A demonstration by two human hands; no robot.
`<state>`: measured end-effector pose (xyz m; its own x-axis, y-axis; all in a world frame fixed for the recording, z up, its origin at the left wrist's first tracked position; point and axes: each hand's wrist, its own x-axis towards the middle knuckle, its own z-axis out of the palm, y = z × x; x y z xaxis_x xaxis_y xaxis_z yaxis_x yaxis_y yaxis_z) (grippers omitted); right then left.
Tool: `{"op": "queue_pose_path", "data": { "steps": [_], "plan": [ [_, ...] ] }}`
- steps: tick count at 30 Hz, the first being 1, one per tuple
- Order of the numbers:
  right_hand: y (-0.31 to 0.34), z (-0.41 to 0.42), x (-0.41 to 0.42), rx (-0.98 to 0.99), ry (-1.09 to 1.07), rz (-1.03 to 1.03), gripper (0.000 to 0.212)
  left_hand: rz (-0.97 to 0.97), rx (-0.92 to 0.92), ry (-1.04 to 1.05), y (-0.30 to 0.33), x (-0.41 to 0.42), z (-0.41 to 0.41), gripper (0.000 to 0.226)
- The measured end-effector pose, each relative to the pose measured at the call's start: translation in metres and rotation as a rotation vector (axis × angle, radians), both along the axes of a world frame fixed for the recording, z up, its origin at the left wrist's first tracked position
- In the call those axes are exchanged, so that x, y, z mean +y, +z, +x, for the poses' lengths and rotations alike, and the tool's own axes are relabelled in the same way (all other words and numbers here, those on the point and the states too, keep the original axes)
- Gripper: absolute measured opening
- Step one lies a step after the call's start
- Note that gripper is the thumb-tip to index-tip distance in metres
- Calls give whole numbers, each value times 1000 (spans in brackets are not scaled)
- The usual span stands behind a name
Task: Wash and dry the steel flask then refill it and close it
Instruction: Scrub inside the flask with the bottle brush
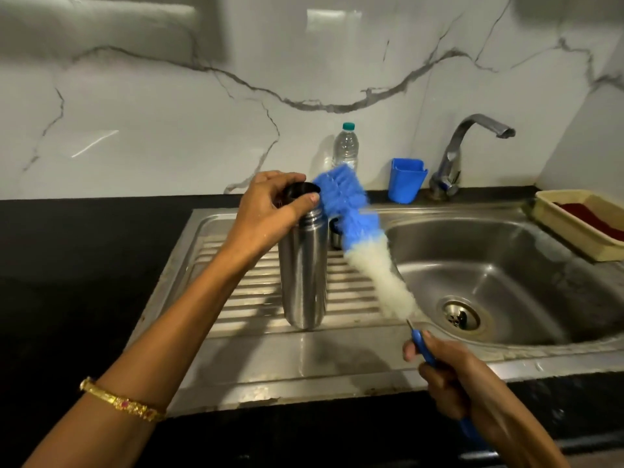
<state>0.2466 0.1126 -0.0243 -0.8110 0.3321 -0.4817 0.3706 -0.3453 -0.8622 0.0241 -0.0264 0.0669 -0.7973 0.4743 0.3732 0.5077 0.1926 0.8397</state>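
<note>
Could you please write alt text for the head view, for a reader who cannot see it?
A left hand grips the open neck of a steel flask standing upright on a sink's drainboard, while the right hand holds a blue-and-white bottle brush with its tip beside the flask's mouth. Behind stand a plastic bottle, a blue cup and a tap.

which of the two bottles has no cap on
The steel flask standing on the sink's drainboard, gripped at its open neck by the left hand. The clear plastic bottle by the wall keeps its green cap.

No legible text, not even on the clear plastic bottle's [345,146] label.
</note>
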Motion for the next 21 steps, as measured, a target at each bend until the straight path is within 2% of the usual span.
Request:
{"op": "queue_pose_path", "data": {
  "steps": [3,5,10,14,21],
  "plan": [
    [1,-15,-10,80,-16,47,34,-5,48,40,-3,3,6,38],
    [0,-7,-9,64,-27,37,34,-7,70,61,-4,3,8,42],
    [-8,19,-7,19,29,-36,47,168,-98,17,-2,-1,5,46],
    [-6,-6,-16,99,-34,46,35,95,-78,-6,-2,4,6,43],
    [-10,7,-14,73,-29,16,39,69,-31,31,-8,8,3,57]
  ]
}}
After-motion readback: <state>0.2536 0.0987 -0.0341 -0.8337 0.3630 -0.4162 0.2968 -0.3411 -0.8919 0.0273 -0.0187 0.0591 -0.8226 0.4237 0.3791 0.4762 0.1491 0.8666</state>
